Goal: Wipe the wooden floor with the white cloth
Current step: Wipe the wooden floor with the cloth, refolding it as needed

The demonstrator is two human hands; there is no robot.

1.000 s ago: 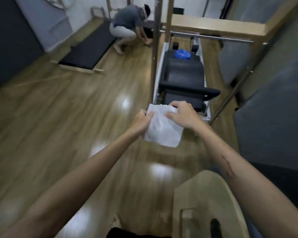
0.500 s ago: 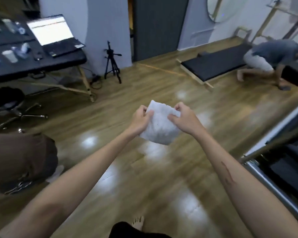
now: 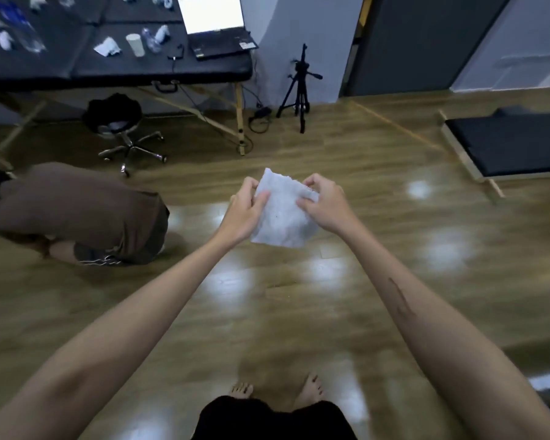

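The white cloth hangs in the air at arm's length, well above the glossy wooden floor. My left hand pinches its left edge between thumb and fingers. My right hand grips the cloth's upper right corner with curled fingers. The cloth is crumpled and roughly square. My bare feet stand on the floor below.
A person in a brown shirt crouches on the floor at the left. Behind stand a black folding table with a laptop and small items, a wheeled stool and a tripod. A black mat lies at right.
My view has swung left across the room, from the exercise machine to the table and the crouching person. Both hands keep holding the cloth out in front, now a little higher in view.
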